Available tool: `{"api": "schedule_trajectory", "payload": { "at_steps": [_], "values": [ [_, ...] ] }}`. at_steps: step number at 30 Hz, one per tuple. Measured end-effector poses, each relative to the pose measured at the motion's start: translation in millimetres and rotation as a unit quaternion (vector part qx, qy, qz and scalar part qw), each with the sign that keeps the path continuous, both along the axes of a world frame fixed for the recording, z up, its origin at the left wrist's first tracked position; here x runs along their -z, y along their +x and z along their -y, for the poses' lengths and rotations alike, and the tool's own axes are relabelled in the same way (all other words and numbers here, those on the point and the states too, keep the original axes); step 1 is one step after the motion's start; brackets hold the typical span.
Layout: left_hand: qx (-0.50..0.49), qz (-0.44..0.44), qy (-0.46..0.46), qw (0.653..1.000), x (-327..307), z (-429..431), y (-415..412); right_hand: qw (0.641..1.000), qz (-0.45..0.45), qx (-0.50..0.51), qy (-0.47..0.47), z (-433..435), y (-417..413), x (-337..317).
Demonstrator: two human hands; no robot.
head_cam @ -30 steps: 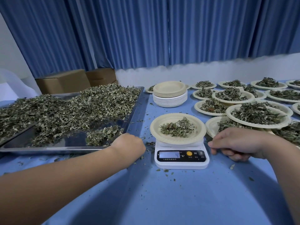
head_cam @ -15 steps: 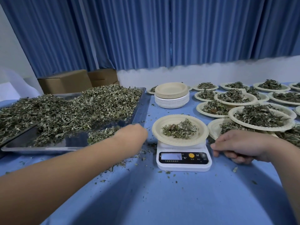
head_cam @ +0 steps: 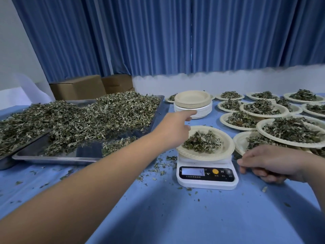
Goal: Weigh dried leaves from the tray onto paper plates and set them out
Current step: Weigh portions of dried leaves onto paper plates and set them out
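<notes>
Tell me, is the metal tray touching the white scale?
Apart. The head view shows blue tablecloth with leaf crumbs between the tray and the scale.

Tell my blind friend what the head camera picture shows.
A plate of dried leaves sits on a small white scale on a blue table. The left hand reaches forward beside it; the right hand rests beside the scale. A leaf tray lies left, filled plates right.

The setting was a plain workroom arranged for batch weighing. A long desk under blue cloth (head_cam: 175,217) carried large stainless-steel trays (head_cam: 52,158) heaped with dried green leaves (head_cam: 105,117), a small white digital scale (head_cam: 207,182), a stack of unused beige paper plates (head_cam: 192,103) and rows of leaf-filled paper plates (head_cam: 223,120). Pleated blue curtains (head_cam: 158,32) and brown cardboard boxes (head_cam: 77,88) stood behind.
</notes>
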State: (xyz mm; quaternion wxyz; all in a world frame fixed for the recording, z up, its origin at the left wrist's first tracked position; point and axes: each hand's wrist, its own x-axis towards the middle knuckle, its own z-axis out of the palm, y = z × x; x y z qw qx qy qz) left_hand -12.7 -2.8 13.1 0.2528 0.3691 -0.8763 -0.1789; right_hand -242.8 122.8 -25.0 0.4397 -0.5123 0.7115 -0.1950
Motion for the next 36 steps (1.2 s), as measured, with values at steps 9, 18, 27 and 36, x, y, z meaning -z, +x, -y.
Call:
{"api": "schedule_trajectory", "payload": {
  "at_steps": [9, 18, 27, 36],
  "values": [
    [-0.177, 0.093, -0.029, 0.979, -8.9, 57.5, 91.4, 1.000, 0.008, -0.004, 0.002, 1.2, -1.2, 0.9],
    [-0.109, 0.302, 0.032, 0.946, 23.1, 85.5, 135.4, 1.000, 0.001, -0.002, 0.001, 1.6, -0.6, 1.1],
    [-0.109, 0.372, -0.021, 0.922, 41.6, 85.3, 122.9, 1.000, 0.011, 0.003, -0.001, 3.5, -1.9, 2.5],
    [-0.116, 0.289, 0.003, 0.950, 33.1, 69.2, 128.0, 1.000, 0.005, -0.003, -0.005, 2.5, -2.2, 2.7]
  ]
}}
